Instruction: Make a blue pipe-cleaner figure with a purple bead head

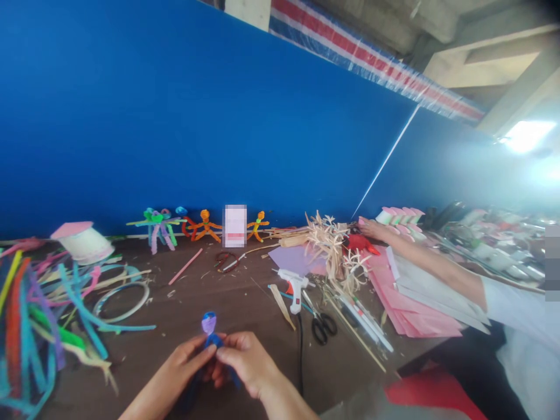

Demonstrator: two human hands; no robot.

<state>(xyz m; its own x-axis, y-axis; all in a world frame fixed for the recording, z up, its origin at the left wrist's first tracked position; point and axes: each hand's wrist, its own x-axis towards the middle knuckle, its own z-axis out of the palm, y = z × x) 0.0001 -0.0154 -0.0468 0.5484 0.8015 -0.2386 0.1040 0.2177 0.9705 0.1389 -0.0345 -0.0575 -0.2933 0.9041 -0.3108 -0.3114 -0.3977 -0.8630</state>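
Observation:
Low in the middle of the head view, my left hand (191, 363) and my right hand (245, 360) meet around a small pipe-cleaner figure (209, 324). Its rounded top is purple and blue, and dark blue stems hang down between my fingers. Both hands are closed on it, thumbs pinching near its neck. Part of the lower stems is hidden by my fingers. Beyond my hands on the brown table stand finished-looking orange pipe-cleaner figures (205, 226) and a multicoloured one (160, 227).
Loose pipe cleaners (35, 332) and a tape-like ring (121, 302) lie left. A white glue gun (296, 287), black-handled scissors (324, 328), dried straw (328, 236) and pink sheets (405, 309) lie right. A co-worker's arm (433, 256) reaches in from the right.

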